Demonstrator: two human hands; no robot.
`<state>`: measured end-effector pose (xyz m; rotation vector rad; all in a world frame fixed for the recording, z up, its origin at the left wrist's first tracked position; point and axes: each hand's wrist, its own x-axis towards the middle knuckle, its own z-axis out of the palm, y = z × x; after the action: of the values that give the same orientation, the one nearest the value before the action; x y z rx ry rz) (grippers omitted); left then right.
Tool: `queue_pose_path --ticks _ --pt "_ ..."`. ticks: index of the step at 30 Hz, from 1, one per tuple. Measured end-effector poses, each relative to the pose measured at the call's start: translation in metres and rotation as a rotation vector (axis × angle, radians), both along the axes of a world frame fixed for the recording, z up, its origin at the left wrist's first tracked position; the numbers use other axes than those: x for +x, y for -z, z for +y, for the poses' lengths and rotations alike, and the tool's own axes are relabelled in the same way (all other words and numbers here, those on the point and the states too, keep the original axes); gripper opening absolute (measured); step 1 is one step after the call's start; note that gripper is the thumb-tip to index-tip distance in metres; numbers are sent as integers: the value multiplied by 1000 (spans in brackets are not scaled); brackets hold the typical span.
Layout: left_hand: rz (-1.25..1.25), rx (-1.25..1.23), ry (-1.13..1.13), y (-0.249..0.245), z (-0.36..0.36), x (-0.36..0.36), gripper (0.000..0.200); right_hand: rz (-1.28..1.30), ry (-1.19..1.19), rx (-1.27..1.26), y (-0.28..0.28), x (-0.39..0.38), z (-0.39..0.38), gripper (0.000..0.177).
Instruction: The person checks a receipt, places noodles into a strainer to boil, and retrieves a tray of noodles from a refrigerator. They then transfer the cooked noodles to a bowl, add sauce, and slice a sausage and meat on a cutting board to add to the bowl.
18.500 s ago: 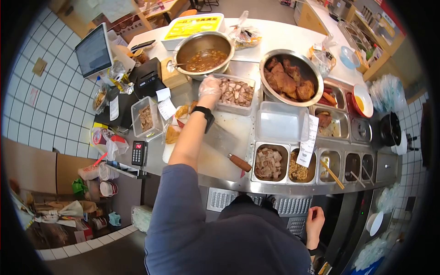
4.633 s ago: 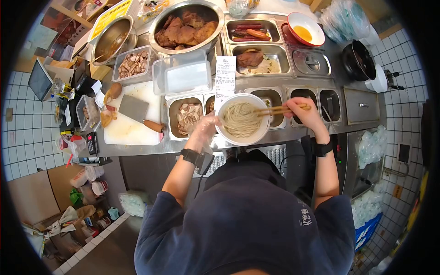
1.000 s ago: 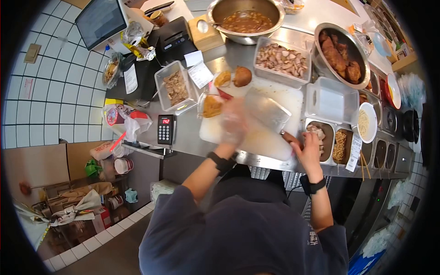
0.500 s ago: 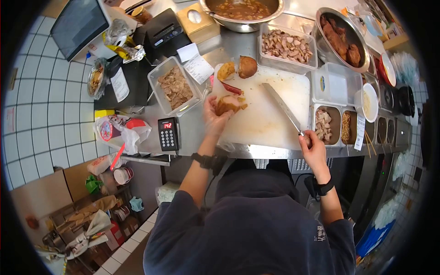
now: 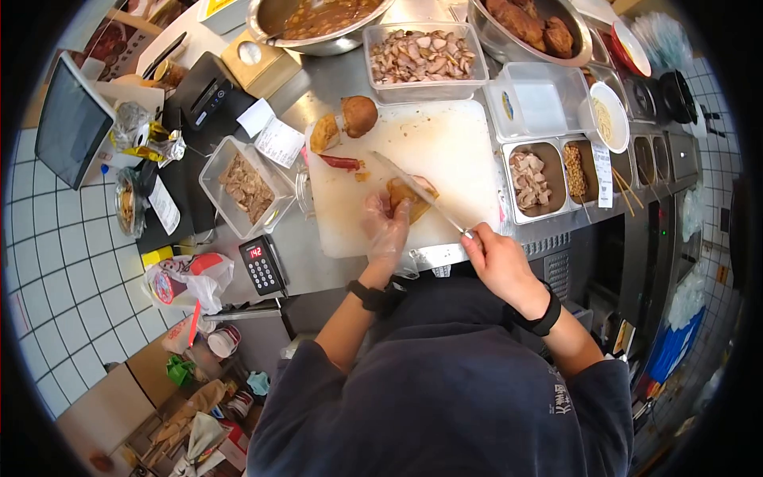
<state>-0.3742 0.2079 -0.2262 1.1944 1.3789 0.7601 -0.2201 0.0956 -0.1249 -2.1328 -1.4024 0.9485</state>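
Observation:
A clear plastic glove covers my left hand (image 5: pixel 387 226), whose fingers hold a tan-skinned piece of cooked meat (image 5: pixel 419 210) on the white cutting board (image 5: pixel 465 175). My right hand (image 5: pixel 497 262) grips the handle of a long knife (image 5: pixel 395 170). Its blade lies diagonally across the meat, just beyond my left fingertips, with the tip pointing to the far left. Farther back on the board are a round brown chunk (image 5: pixel 359 116), a yellowish piece (image 5: pixel 324 133) and a dark red strip (image 5: pixel 340 162).
Behind the board stands a tub of chopped meat (image 5: pixel 421 60). A tub of sliced meat (image 5: pixel 246 191) and a scale (image 5: pixel 262 266) reading 142 sit left. To the right are a clear plastic tub (image 5: pixel 544 95), a metal pan of diced meat (image 5: pixel 530 181) and a white bowl (image 5: pixel 608 119).
My left hand has brought the meat from the board's left side toward its middle. The knife has moved left and now crosses the meat. The camera view has shifted.

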Motion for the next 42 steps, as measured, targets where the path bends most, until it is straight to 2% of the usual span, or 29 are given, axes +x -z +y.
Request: queue_pose_path --ticks 1,3,6,9,10,12,16,18,20,22,23,25,29,31,33,36,38,40,42 --pt "3 -3 10 4 0 0 25 -70 -39 -3 -4 -2 0 28" --pt "29 198 69 15 -4 -2 22 -184 -95 -11 -8 -4 -3 29" --pt "-44 199 -2 25 -3 3 23 -268 -154 6 1 -5 -6 32" --pt "20 214 26 27 -2 2 25 -322 -195 78 59 -3 20 33" --pt "23 209 25 23 -3 0 25 -256 -208 149 73 4 31 34" --pt "194 196 58 14 2 1 24 -46 -104 43 50 19 53 33" --pt "158 141 64 12 3 -1 26 14 -74 -1 7 28 27 32" --pt "81 178 73 12 5 1 24 -73 -137 -112 -5 20 12 31" --pt "56 119 48 9 6 5 23 -161 -171 -105 19 8 21 31" --pt "31 58 28 7 2 6 23 -158 -204 57 55 11 40 32" --pt "74 98 44 7 4 5 24 -167 -208 67 54 20 49 32" --pt "127 127 67 5 -1 0 25 62 -21 -18 41 30 54 32" --pt "142 154 64 7 1 3 23 90 -44 -90 -2 39 21 33" --pt "116 178 52 9 3 5 23 2 -92 -62 20 22 15 33" --pt "248 186 53 10 -2 5 22 -106 -122 67 60 5 28 34" --pt "247 205 88 1 1 5 22 30 -66 16 47 18 62 31" --pt "219 219 99 10 1 0 22 65 -36 -1 35 38 57 29" --pt "191 220 94 27 0 -4 23 119 -128 -137 2 48 38 35" --pt "69 287 132 42 3 -6 21 -17 -237 -115 -1 40 23 35"
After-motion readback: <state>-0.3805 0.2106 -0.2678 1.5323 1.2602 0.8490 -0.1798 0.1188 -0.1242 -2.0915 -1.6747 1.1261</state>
